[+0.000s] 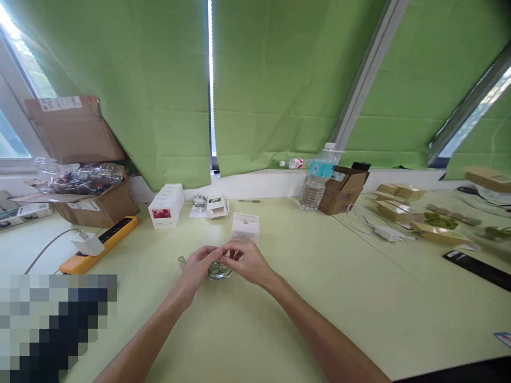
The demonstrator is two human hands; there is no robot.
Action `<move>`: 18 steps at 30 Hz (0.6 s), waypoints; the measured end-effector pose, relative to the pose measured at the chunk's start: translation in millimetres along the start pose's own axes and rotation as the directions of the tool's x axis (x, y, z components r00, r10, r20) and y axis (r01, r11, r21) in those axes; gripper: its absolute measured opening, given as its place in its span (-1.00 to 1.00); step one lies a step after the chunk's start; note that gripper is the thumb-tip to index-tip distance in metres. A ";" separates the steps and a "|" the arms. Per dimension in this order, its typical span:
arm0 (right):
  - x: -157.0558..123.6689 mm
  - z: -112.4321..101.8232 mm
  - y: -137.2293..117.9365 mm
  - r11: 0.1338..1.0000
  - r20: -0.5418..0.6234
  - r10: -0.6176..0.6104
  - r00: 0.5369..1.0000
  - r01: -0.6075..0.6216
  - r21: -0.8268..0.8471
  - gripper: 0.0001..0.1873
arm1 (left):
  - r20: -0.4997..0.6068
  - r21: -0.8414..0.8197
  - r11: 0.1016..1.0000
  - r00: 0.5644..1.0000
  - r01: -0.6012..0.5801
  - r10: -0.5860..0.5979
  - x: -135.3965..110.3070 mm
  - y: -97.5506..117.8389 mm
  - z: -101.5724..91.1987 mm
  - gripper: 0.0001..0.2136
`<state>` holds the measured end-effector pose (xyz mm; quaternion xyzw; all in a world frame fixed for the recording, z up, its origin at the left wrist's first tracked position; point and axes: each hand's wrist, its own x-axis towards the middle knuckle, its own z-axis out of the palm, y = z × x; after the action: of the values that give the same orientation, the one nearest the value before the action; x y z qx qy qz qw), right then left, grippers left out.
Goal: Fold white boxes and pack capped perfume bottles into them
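A small, round, clear glass bottle (219,271) stands on the table between my hands. My left hand (198,267) is closed at its upper left side, thumb and fingers at the top. From the right, my right hand (246,261) reaches over the bottle with thumb and fingers pinched together. The fingertips of both hands meet above the glass and hide the bottle's neck and whatever they pinch there. A small clear piece with a greenish top (181,261) is just left of my left hand. Behind my right hand stands an open white box (245,226).
Several white boxes (164,213) stand in a row at the back, beside a clear glass item (199,201) and a small box (216,205). An orange power strip (120,230) lies left. A water bottle (312,183) and cardboard box (341,192) stand back right.
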<state>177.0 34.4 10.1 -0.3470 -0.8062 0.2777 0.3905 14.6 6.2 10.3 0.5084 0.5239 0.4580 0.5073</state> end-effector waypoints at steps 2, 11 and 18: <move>0.1 -0.1 0.4 1.000 0.001 -0.009 1.000 0.009 0.000 -0.89 | 0.005 -0.009 1.000 1.000 -0.003 0.003 -0.7 1.2 0.2 -0.66; -0.1 0.6 3.2 1.000 -0.004 -0.006 1.000 0.006 0.000 -0.89 | 0.054 -0.014 1.000 0.999 -0.002 0.003 -1.9 2.9 -0.5 -0.65; 0.0 2.4 3.3 1.000 -0.021 -0.018 1.000 0.018 -0.006 -0.89 | 0.034 0.003 1.000 0.999 -0.012 0.011 -1.9 3.1 -0.1 -0.64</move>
<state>176.1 36.0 6.4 -0.3439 -0.8059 0.2680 0.4005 14.6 4.5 13.5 0.5199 0.5131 0.4513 0.5125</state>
